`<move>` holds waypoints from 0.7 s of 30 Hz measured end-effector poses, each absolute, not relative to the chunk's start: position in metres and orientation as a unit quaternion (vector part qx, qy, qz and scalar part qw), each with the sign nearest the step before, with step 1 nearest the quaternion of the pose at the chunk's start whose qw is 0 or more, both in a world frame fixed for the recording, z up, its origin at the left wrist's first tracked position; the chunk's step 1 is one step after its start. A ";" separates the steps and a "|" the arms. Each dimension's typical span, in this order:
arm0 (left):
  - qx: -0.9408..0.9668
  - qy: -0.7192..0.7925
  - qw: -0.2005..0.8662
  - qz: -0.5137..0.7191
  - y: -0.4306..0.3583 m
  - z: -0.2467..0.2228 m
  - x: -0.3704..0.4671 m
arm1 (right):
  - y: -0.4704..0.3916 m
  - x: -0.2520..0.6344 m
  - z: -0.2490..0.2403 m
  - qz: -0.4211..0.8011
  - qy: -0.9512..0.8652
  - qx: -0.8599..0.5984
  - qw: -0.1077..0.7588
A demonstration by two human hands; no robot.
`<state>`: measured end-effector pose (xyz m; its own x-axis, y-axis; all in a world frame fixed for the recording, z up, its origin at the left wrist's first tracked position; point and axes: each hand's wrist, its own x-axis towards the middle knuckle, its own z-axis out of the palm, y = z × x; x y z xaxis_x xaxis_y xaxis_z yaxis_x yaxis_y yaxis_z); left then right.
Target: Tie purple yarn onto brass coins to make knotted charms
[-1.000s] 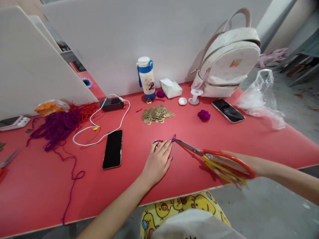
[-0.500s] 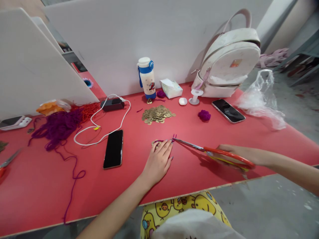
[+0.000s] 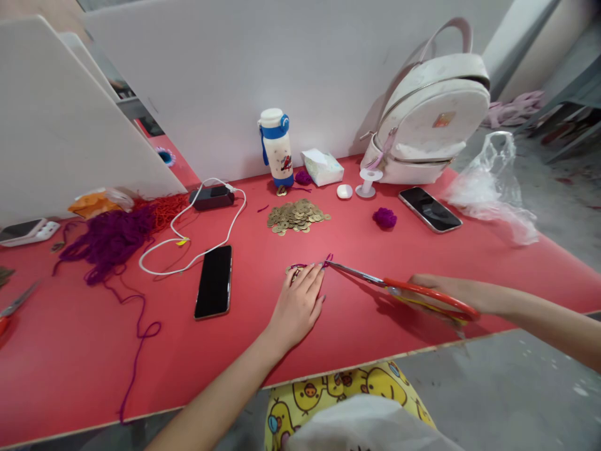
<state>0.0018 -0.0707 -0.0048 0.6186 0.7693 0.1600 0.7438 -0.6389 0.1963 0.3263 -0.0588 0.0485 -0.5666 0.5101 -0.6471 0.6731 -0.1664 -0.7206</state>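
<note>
My left hand (image 3: 299,304) lies on the red table with its fingers together, pressing down a purple cord (image 3: 328,258) strung with brass coins (image 3: 292,270). The coins show partly past the fingertips. My right hand (image 3: 429,294) grips the red and yellow handles of long scissors (image 3: 359,274). Their blades look closed, and the tips touch the cord end just beyond my left fingertips. Behind my hands is a heap of brass coins (image 3: 298,215), with a small purple yarn ball (image 3: 385,218) to its right.
Left of my hands are a black phone (image 3: 214,282), a white cable (image 3: 173,274) and purple yarn (image 3: 110,244). Farther back stand a bottle (image 3: 277,150), a tissue pack (image 3: 323,169), a white spool (image 3: 369,183) and a backpack (image 3: 427,125). A second phone (image 3: 431,209) lies at right.
The loose cord ends at the scissor tips have shifted slightly and look shorter or bent over. Both hands are nearly unmoved.
</note>
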 end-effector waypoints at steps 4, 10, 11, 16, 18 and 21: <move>0.896 0.423 0.057 0.120 -0.071 -0.005 0.002 | -0.061 0.324 0.051 -0.611 0.603 0.507 0.076; 0.896 0.423 0.059 0.119 -0.070 -0.005 0.001 | -0.061 0.321 0.054 -0.612 0.595 0.515 0.077; 0.896 0.423 0.059 0.119 -0.070 -0.005 0.001 | -0.061 0.322 0.054 -0.610 0.600 0.512 0.073; 0.896 0.423 0.056 0.121 -0.071 -0.005 0.001 | -0.061 0.321 0.054 -0.598 0.610 0.515 0.076; 0.896 0.423 0.056 0.122 -0.071 -0.005 0.001 | -0.062 0.318 0.057 -0.598 0.594 0.533 0.077; 0.897 0.422 0.054 0.123 -0.070 -0.006 0.001 | -0.063 0.315 0.060 -0.613 0.557 0.556 0.078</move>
<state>0.0014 -0.0703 -0.0060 0.6144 0.7693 0.1751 0.7430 -0.6388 0.1998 0.3150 -0.0628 0.0605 -0.3701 0.5227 -0.7680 0.7147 -0.3679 -0.5948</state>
